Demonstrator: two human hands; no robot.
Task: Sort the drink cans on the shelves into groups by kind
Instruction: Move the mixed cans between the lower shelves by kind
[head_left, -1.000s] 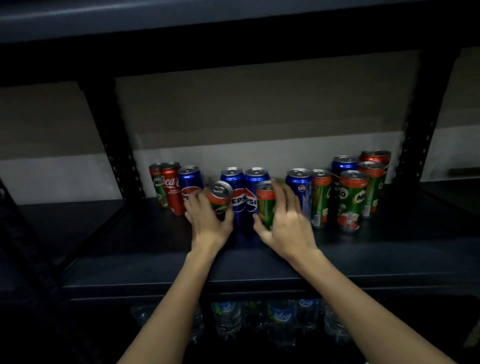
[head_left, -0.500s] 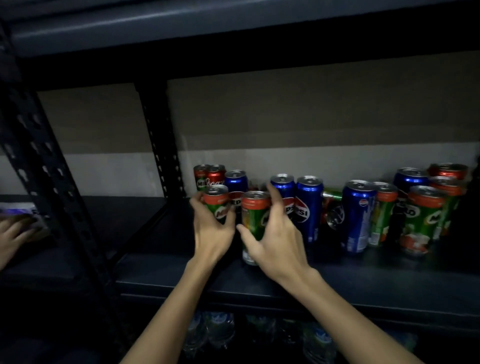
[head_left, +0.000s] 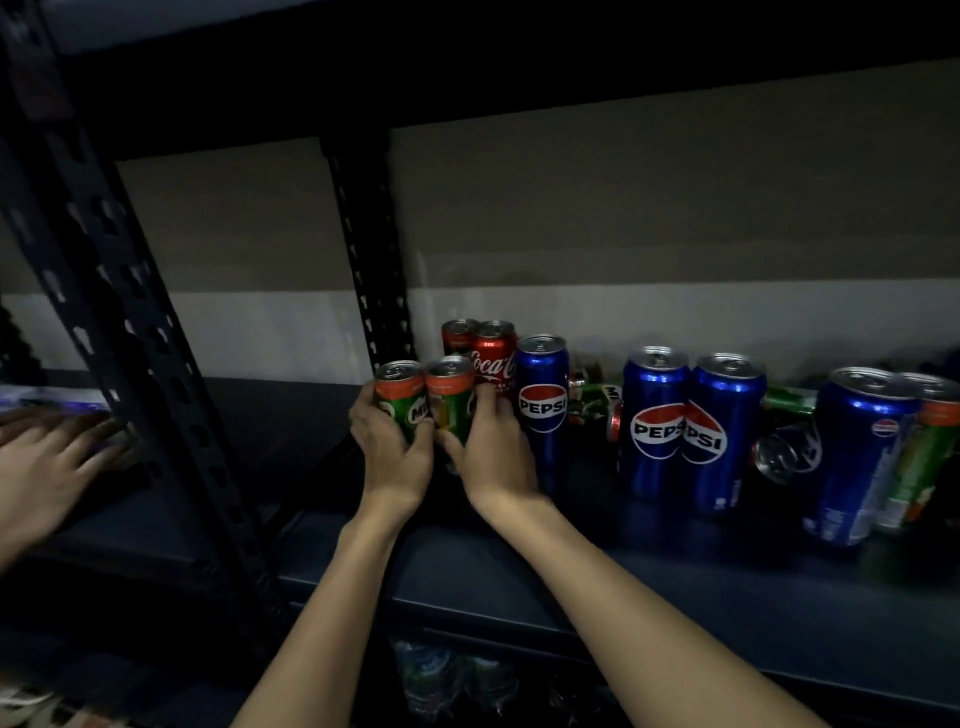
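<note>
My left hand (head_left: 392, 457) grips a green Milo can (head_left: 400, 389) and my right hand (head_left: 493, 452) grips a second green Milo can (head_left: 451, 395); both cans stand side by side at the left end of the dark shelf (head_left: 519, 582). Right behind them stand a red Coca-Cola can (head_left: 493, 356) and another can (head_left: 457, 332). A blue Pepsi can (head_left: 543, 395) is beside my right hand. Two more Pepsi cans (head_left: 691, 426) stand further right. Fallen cans (head_left: 784, 452) lie behind them. At the far right stand a Pepsi can (head_left: 857, 457) and a Milo can (head_left: 924, 457).
A perforated black upright post (head_left: 130, 322) crosses the left foreground and another post (head_left: 374, 270) stands behind the cans. Another person's hand (head_left: 41, 467) rests on the neighbouring shelf at far left. Water bottles (head_left: 441, 675) show on the lower shelf.
Both hands have carried their Milo cans leftward along the shelf, to the spot in front of the Coca-Cola can. The view has shifted left and closer.
</note>
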